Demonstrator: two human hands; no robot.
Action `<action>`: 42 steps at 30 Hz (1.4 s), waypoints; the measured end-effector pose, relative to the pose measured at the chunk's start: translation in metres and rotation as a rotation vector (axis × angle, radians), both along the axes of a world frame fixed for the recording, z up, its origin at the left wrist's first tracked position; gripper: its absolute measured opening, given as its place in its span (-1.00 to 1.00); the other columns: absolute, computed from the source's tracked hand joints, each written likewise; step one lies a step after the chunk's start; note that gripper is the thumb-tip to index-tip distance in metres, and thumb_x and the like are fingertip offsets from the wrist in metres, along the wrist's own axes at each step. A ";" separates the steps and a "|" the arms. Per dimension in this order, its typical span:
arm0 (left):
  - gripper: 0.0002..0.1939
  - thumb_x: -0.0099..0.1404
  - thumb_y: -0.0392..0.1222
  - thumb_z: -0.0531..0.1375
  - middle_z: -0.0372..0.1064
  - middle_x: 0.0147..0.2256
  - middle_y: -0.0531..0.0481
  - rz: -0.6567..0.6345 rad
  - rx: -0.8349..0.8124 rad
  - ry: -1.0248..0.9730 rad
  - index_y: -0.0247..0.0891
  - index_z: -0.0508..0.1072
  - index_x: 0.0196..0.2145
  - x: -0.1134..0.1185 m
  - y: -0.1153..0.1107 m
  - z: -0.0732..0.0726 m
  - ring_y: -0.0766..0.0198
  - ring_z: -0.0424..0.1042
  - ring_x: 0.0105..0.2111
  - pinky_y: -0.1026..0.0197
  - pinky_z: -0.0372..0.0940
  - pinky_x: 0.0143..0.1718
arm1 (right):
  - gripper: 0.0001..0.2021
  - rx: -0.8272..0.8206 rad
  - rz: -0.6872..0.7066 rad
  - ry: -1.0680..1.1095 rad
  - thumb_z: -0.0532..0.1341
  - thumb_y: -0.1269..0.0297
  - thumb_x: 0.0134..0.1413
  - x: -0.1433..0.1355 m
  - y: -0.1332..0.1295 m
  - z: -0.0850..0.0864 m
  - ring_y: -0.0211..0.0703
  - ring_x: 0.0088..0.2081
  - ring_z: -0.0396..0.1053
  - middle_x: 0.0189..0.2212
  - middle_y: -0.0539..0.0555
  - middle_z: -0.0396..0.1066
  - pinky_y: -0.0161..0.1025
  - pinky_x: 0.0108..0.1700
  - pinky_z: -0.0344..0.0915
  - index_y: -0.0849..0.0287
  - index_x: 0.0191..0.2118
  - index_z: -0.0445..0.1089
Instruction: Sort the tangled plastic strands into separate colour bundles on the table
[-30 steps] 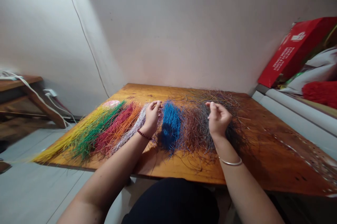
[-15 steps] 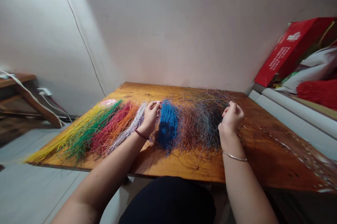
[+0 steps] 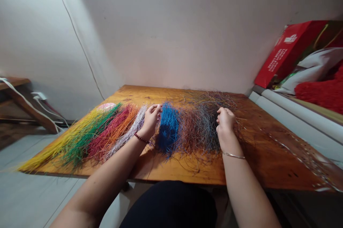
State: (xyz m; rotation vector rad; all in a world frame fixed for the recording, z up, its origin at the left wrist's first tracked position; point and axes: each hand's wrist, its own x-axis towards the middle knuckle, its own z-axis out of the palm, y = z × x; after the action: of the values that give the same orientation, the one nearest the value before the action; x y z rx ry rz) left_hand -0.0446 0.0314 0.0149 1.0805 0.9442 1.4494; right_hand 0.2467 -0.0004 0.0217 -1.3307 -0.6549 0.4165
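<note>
My left fingers (image 3: 158, 107) were pinched together, between the white strands (image 3: 138, 120) and the blue strands (image 3: 169, 126); my right fingers (image 3: 220, 112) were curled closed beside the dark strands (image 3: 213, 113). I couldn't tell whether either gripped anything. Beyond them lay the wooden table (image 3: 268, 163).

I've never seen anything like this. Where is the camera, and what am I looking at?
There's no robot: these are a person's bare hands, seen by a camera worn on the head, looking forward and down.

On the wooden table lie thin strands grouped by colour: yellow, green, red, orange, whitish, blue, brown and grey.

The left hand pinches its fingers beside the blue; the right hand is curled by the grey. Whether either holds a strand is too fine to tell.
</note>
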 end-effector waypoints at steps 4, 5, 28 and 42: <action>-0.66 0.09 0.04 0.29 0.24 -0.47 0.09 -0.009 0.007 -0.005 -0.28 0.39 -0.32 0.000 0.000 0.000 0.51 0.18 -0.60 0.43 0.03 -0.64 | -0.86 -0.016 0.047 0.141 0.14 0.39 -0.34 -0.002 0.000 0.000 -0.42 -0.72 -0.16 -0.77 -0.21 -0.08 -0.41 -0.73 -0.21 0.12 -0.62 0.10; -0.65 0.09 0.04 0.29 0.24 -0.46 0.09 -0.011 0.011 -0.006 -0.28 0.39 -0.32 0.000 -0.001 0.000 0.51 0.18 -0.60 0.43 0.03 -0.64 | -0.87 -0.027 0.073 0.144 0.15 0.40 -0.34 -0.003 0.000 0.001 -0.43 -0.73 -0.15 -0.77 -0.21 -0.06 -0.41 -0.73 -0.21 0.13 -0.62 0.12; -0.66 0.08 0.03 0.31 0.23 -0.48 0.08 -0.020 0.025 0.003 -0.29 0.42 -0.31 0.000 0.001 -0.001 0.49 0.19 -0.60 0.40 0.02 -0.65 | -0.65 -0.330 0.190 -0.539 0.16 0.14 -0.09 -0.012 -0.004 0.003 -0.34 -0.65 -0.04 -0.76 -0.10 -0.04 -0.34 -0.59 -0.13 0.14 -0.72 0.10; -0.65 0.07 0.04 0.31 0.22 -0.47 0.09 -0.024 0.026 0.005 -0.29 0.40 -0.33 0.000 0.000 -0.001 0.50 0.18 -0.60 0.40 0.00 -0.64 | -0.63 -0.743 0.141 -0.912 0.05 -0.04 0.09 -0.033 -0.026 0.020 0.02 -0.29 0.42 -0.30 0.15 0.52 -0.22 -0.36 0.12 -0.02 -0.26 0.55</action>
State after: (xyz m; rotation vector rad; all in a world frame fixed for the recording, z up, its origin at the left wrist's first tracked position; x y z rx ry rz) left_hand -0.0444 0.0317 0.0141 1.1118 0.9156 1.4440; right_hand 0.2140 -0.0264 0.0421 -2.2155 -1.4410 0.1340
